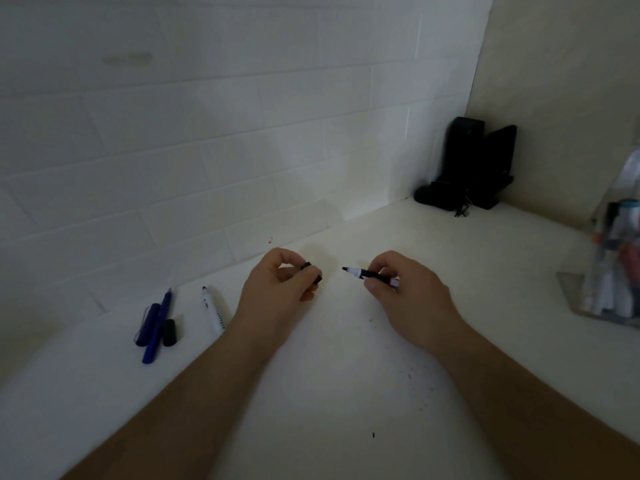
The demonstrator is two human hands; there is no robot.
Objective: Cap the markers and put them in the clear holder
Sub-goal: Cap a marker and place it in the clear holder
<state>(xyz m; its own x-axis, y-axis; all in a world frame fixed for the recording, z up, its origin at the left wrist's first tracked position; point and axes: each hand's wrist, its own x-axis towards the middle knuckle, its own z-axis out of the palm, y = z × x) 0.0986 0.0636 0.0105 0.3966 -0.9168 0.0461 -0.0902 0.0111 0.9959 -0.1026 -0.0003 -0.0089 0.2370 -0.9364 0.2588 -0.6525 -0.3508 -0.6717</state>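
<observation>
Both hands hover over the counter (pixel 329 375), ready to cap. Right hand (pixel 405 292) pinches the black marker (pixel 369 274) w/ thumb & fingers, tip aimed left. Left of the marker, left hand (pixel 277 289) grips the black cap (pixel 311 271), just apart from the tip. Further left lie a white marker (pixel 213 311), blue pen (pixel 157 327), loose cap (pixel 169 332). Clear holder (pixel 613 271) is far right of the marker.

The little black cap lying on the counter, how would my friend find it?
Look left along the white counter, below the tiled wall. Beside the blue marker lies the black cap, short and stubby, unlike the long pens around it.
</observation>
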